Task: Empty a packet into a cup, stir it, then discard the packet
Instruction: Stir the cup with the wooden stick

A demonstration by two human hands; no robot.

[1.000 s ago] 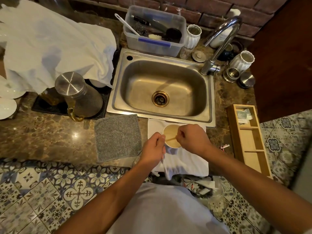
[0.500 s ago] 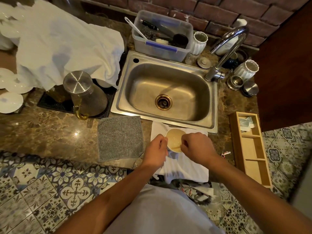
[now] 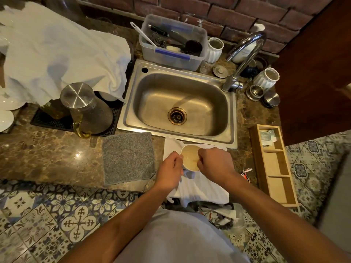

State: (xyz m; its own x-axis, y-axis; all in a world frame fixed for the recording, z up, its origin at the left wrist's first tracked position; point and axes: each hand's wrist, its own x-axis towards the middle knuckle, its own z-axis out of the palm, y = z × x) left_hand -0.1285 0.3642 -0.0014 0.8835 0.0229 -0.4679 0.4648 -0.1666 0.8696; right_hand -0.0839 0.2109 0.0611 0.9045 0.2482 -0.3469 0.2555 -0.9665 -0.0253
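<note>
Head cam: your left hand (image 3: 168, 172) grips cup (image 3: 190, 158) side, right hand (image 3: 213, 164) fist-closed over rim, stirrer hidden; cup sits on white cloth (image 3: 201, 188) w/ beige liquid.

A brown marble surface (image 3: 47, 160) around a steel sink (image 3: 232, 118), crowded with kitchenware.

A grey cloth (image 3: 129, 157) lay flat near the front edge, just beside a white towel (image 3: 201, 188) that hung over that edge and carried a cup (image 3: 190, 158) of pale liquid. At the left a black mat (image 3: 51, 121) held a steel-lidded jug (image 3: 87, 109), partly under a large white sheet (image 3: 57, 57); white plates (image 3: 5, 118) sat at the far left. Behind the sink stood a clear plastic tub (image 3: 171, 57) of utensils and two white ribbed jars (image 3: 214, 50), with small metal cups (image 3: 256, 93) near the tap. A wooden compartment tray (image 3: 273, 168) lay at the right.
</note>
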